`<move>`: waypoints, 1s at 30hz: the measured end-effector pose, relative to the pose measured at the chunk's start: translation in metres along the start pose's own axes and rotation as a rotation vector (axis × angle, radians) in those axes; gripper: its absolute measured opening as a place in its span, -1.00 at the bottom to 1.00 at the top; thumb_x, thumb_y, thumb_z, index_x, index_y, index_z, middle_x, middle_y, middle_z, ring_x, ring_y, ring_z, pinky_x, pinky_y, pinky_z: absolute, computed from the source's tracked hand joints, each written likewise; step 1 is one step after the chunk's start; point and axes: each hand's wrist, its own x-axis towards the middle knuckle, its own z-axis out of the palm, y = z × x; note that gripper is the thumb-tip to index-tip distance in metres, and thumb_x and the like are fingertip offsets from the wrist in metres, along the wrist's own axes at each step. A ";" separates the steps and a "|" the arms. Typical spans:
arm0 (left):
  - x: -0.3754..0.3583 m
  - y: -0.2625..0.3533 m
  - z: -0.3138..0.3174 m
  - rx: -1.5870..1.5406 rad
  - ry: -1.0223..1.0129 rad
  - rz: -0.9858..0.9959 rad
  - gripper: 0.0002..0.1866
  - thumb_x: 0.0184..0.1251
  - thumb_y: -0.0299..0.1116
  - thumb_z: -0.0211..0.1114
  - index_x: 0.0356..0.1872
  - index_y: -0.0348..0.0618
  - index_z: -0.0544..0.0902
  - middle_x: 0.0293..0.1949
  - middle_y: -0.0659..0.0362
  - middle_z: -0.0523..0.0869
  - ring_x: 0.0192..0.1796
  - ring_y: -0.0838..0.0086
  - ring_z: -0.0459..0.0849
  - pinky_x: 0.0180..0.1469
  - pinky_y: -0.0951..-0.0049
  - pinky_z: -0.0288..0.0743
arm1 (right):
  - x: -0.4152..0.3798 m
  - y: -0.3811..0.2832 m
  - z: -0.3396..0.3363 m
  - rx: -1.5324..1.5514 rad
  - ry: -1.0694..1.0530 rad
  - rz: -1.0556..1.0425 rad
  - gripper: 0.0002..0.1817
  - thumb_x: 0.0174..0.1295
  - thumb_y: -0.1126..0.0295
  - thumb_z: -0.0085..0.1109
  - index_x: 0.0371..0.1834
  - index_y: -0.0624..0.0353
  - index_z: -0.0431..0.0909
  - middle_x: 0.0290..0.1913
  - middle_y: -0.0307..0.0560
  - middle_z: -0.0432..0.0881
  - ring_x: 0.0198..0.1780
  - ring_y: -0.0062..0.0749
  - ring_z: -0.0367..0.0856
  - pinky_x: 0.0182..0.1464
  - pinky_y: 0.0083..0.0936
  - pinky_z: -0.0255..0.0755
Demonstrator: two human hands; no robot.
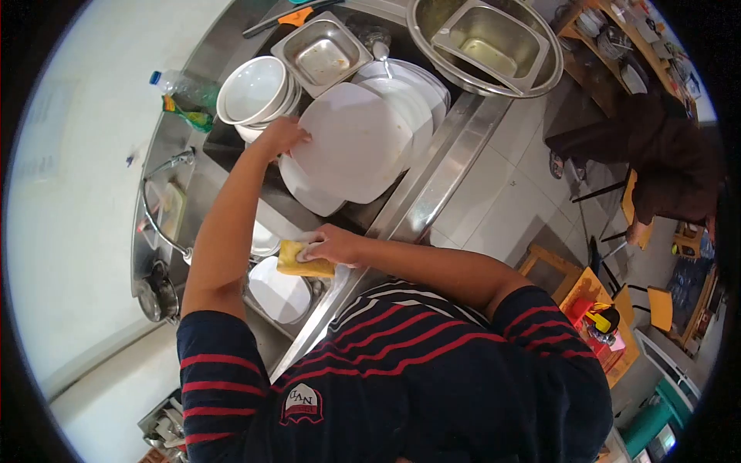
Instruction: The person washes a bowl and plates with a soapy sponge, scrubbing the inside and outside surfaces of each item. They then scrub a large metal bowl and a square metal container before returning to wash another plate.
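My left hand [287, 139] grips the left edge of a large square white plate [355, 139], with fingers closed at the rim. That plate lies over other white plates [417, 100] in the sink. In my right hand [333, 245] is a yellow sponge [297, 260] with some whitish foam on it, held near the counter's front edge. Below the sponge, a white plate [278, 289] rests in the lower basin. White bowls [253, 91] are stacked just beyond my left hand. A rectangular metal pan [323, 54] sits behind the plates.
A large round metal basin [552, 69] holding a rectangular pan [494, 42] stands at the far right. A faucet [154, 201], plastic bottle [189, 86] and metal pot [158, 297] line the left side. Another person [656, 154] in dark clothes is at right, by chairs.
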 end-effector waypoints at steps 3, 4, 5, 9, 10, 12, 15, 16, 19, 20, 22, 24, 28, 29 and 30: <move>-0.031 -0.001 -0.007 -0.675 0.023 0.027 -0.64 0.12 -0.37 0.21 -0.04 -0.26 0.58 -0.23 0.14 0.66 -0.23 0.40 0.68 -0.22 0.29 0.63 | -0.008 -0.017 0.006 0.178 0.010 0.064 -0.54 0.10 0.41 0.32 0.09 0.37 0.57 -0.07 -0.07 0.67 -0.08 -0.47 0.62 0.06 -0.53 0.42; -0.035 -0.007 -0.005 -0.686 0.034 0.021 -0.64 0.12 -0.37 0.21 -0.04 -0.26 0.58 -0.23 0.14 0.66 -0.23 0.40 0.68 -0.22 0.29 0.63 | -0.009 -0.018 0.006 0.170 -0.001 0.074 -0.54 0.10 0.41 0.32 0.09 0.37 0.57 -0.07 -0.07 0.67 -0.08 -0.47 0.62 0.06 -0.53 0.42; -0.039 -0.011 -0.005 -0.779 0.009 0.065 -0.66 0.12 -0.37 0.20 -0.06 -0.26 0.58 -0.21 0.13 0.66 -0.23 0.39 0.68 -0.22 0.28 0.63 | -0.010 -0.019 0.007 0.160 0.001 0.070 -0.55 0.11 0.41 0.31 0.08 0.36 0.57 -0.07 -0.08 0.67 -0.07 -0.47 0.61 0.06 -0.53 0.42; -0.083 -0.012 0.002 -0.968 0.050 0.122 -0.63 0.12 -0.40 0.18 -0.01 -0.25 0.54 -0.18 0.10 0.63 -0.21 0.36 0.67 -0.20 0.29 0.63 | -0.013 -0.023 0.006 0.129 -0.054 0.105 -0.52 0.12 0.42 0.31 0.13 0.35 0.53 -0.05 -0.08 0.66 -0.04 -0.47 0.60 0.09 -0.52 0.41; -0.093 -0.017 0.004 -1.058 0.070 0.134 -0.60 0.12 -0.40 0.17 0.04 -0.25 0.51 -0.18 0.10 0.62 -0.21 0.36 0.67 -0.20 0.31 0.63 | -0.016 -0.024 0.008 0.125 -0.073 0.112 -0.50 0.12 0.42 0.31 0.15 0.35 0.51 -0.04 -0.08 0.65 -0.03 -0.47 0.60 0.09 -0.51 0.42; -0.115 -0.035 0.008 -1.038 0.122 0.076 -0.52 0.11 -0.42 0.14 0.13 -0.24 0.45 -0.16 0.11 0.61 -0.22 0.37 0.66 -0.20 0.35 0.63 | -0.027 -0.022 0.009 0.097 -0.060 0.071 -0.50 0.14 0.40 0.26 0.17 0.34 0.50 -0.03 -0.10 0.63 -0.02 -0.48 0.59 0.06 -0.51 0.43; -0.167 -0.057 0.024 -1.165 0.282 0.128 -0.45 0.05 -0.46 0.09 0.18 -0.27 0.44 -0.08 0.09 0.60 -0.06 0.35 0.60 -0.04 0.31 0.55 | -0.055 -0.036 0.006 0.067 -0.149 -0.026 -0.48 0.13 0.30 0.22 0.15 0.32 0.50 -0.01 -0.08 0.62 -0.02 -0.45 0.59 0.06 -0.51 0.44; -0.185 -0.064 0.030 -1.180 0.302 0.117 -0.45 0.05 -0.46 0.09 0.18 -0.27 0.44 -0.08 0.09 0.60 -0.06 0.35 0.60 -0.04 0.31 0.55 | -0.066 -0.039 0.006 0.018 -0.169 -0.088 -0.47 0.12 0.27 0.22 0.15 0.32 0.50 -0.01 -0.08 0.62 -0.03 -0.44 0.60 0.06 -0.51 0.44; -0.234 -0.076 0.048 -1.466 0.519 0.144 -0.34 0.00 -0.50 0.06 0.28 -0.25 0.37 -0.02 0.06 0.57 0.01 0.34 0.53 0.10 0.38 0.39 | -0.087 -0.058 0.018 0.095 -0.162 -0.062 -0.43 0.09 0.25 0.24 0.16 0.32 0.48 0.00 -0.07 0.62 -0.04 -0.42 0.60 0.09 -0.47 0.44; -0.247 -0.081 0.058 -1.482 0.540 0.136 -0.34 0.00 -0.50 0.06 0.28 -0.25 0.37 -0.02 0.06 0.57 0.01 0.34 0.53 0.10 0.38 0.39 | -0.088 -0.065 0.026 0.078 -0.017 -0.175 -0.41 0.10 0.25 0.24 0.19 0.33 0.45 0.02 -0.06 0.61 -0.03 -0.41 0.59 0.10 -0.45 0.43; -0.270 -0.095 0.080 -1.539 0.736 0.117 -0.33 -0.02 -0.51 0.06 0.29 -0.26 0.36 0.00 0.06 0.56 0.01 0.34 0.52 0.07 0.40 0.39 | -0.080 -0.074 0.047 0.051 0.109 -0.270 -0.40 0.12 0.25 0.24 0.22 0.34 0.42 0.03 -0.06 0.60 -0.01 -0.41 0.59 0.10 -0.43 0.43; -0.282 -0.117 0.115 -1.577 0.848 0.113 -0.32 -0.01 -0.49 0.07 0.30 -0.24 0.35 0.02 0.07 0.56 0.02 0.34 0.51 0.06 0.43 0.38 | -0.055 -0.078 0.069 -0.449 0.458 -0.411 -0.39 0.14 0.24 0.25 0.24 0.31 0.40 0.07 -0.01 0.58 0.04 -0.28 0.59 0.11 -0.40 0.43; -0.307 -0.132 0.177 -1.663 1.014 0.022 -0.39 0.00 -0.49 0.02 0.23 -0.22 0.40 -0.04 0.08 0.56 0.00 0.37 0.55 0.03 0.42 0.44 | 0.004 -0.036 0.114 -1.014 0.303 -0.685 -0.43 0.15 0.22 0.26 0.22 0.24 0.43 0.16 0.07 0.52 0.12 -0.06 0.54 0.16 -0.27 0.39; -0.313 -0.131 0.188 -1.692 1.057 0.027 -0.39 -0.01 -0.50 0.02 0.22 -0.23 0.41 -0.04 0.10 0.57 -0.02 0.39 0.56 0.01 0.43 0.45 | 0.017 -0.022 0.132 -1.185 0.170 -0.736 -0.43 0.14 0.22 0.27 0.22 0.19 0.44 0.21 0.09 0.47 0.17 0.03 0.48 0.19 -0.20 0.35; -0.320 -0.131 0.196 -1.720 1.101 0.039 -0.40 -0.01 -0.50 0.02 0.21 -0.23 0.42 -0.05 0.11 0.57 -0.03 0.41 0.56 0.00 0.44 0.45 | 0.027 -0.012 0.143 -1.356 0.034 -0.791 -0.44 0.12 0.22 0.28 0.21 0.13 0.45 0.25 0.12 0.41 0.21 0.11 0.42 0.22 -0.13 0.31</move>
